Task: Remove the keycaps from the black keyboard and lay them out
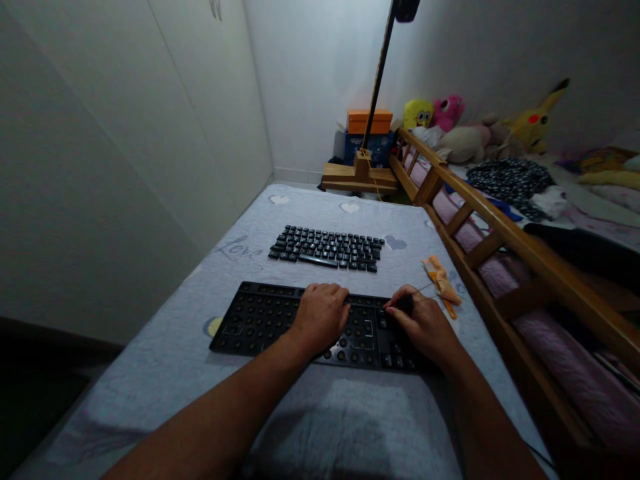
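Observation:
A black keyboard lies flat on the pale blue sheet, most of its left and middle sockets bare of keycaps. Some keycaps still sit at its right end. Across its middle rests my left hand, fingers bent over the far edge and gripping it. My right hand is pinched at the keyboard's upper right around a small black tool with thin wires sticking out; its tip is hidden. Beyond the keyboard, loose black keycaps are laid out in rows.
A peach cloth and a yellow-handled tool lie right of the keyboard. A wooden bed rail runs along the right side, with plush toys behind it. White cabinet doors stand at left; a stand is at the back.

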Demonstrator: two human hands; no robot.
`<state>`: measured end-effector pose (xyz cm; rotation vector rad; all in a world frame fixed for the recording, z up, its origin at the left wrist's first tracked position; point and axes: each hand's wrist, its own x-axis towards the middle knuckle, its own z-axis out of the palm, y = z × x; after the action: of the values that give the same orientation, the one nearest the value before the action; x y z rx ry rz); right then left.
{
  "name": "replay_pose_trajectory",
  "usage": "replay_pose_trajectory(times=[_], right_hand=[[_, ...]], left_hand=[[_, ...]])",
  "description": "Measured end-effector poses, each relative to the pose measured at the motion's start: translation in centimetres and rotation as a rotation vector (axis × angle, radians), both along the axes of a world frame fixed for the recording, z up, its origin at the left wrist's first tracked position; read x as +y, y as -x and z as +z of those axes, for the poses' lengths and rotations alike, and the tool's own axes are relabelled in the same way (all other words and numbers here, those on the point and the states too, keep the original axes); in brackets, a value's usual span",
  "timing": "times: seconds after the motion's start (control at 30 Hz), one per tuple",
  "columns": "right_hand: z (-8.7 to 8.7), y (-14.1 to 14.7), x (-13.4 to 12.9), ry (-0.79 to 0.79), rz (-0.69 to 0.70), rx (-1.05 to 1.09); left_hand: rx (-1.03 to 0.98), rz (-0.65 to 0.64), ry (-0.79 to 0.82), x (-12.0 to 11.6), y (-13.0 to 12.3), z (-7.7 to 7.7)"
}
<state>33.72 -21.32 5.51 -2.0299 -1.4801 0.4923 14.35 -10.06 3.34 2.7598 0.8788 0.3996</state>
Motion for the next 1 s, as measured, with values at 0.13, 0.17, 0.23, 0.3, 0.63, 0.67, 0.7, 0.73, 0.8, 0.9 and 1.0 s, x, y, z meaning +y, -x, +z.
replay_pose_trajectory(times=[0.13,0.17,0.23,0.3,0.63,0.67,0.7,0.73,0.8,0.9,1.0], right_hand=[[-0.1,-0.4,0.2,-0.014,-0.002,0.018],[-0.1,-0.4,0.1,-0.016,-0.006,0.022],[-0.1,-0.4,-0.1,-0.027,-0.014,0.032],[0.0,-0.2,-0.2,-0.051,-0.017,0.049],[0.1,2.2,-0.2,-0.237,0.085,-0.008],[0.1,2.4,-0.2,-0.256,0.097,-0.015],[0.1,2.5,-0.2,-0.274,0.103,-0.021],[0.0,2.6,-0.2,-0.29,0.108,-0.028],[-0.1,2.8,-0.3,-0.312,0.121,-0.043],[-0.3,3.0,-0.2,-0.33,0.143,-0.049],[-0.4,3.1,-0.2,-0.331,0.151,-0.046]], left_hand=[[-0.013,0.003,-0.008,0.0,0.0,-0.1],[-0.017,0.001,-0.009,0.0,0.0,-0.2],[-0.027,-0.006,-0.006,0.1,0.0,-0.3],[-0.046,-0.009,0.001,0.1,0.1,-0.4],[-0.339,-0.191,-0.021,-0.7,-0.1,-0.3],[-0.35,-0.208,-0.014,-0.7,-0.1,-0.3],[-0.36,-0.216,-0.009,-0.8,-0.2,-0.3],[-0.37,-0.218,-0.006,-0.8,-0.2,-0.3],[-0.39,-0.215,-0.006,-0.7,-0.3,-0.4],[-0.403,-0.214,-0.008,-0.6,-0.3,-0.5],[-0.394,-0.214,-0.004,-0.7,-0.3,-0.5]])
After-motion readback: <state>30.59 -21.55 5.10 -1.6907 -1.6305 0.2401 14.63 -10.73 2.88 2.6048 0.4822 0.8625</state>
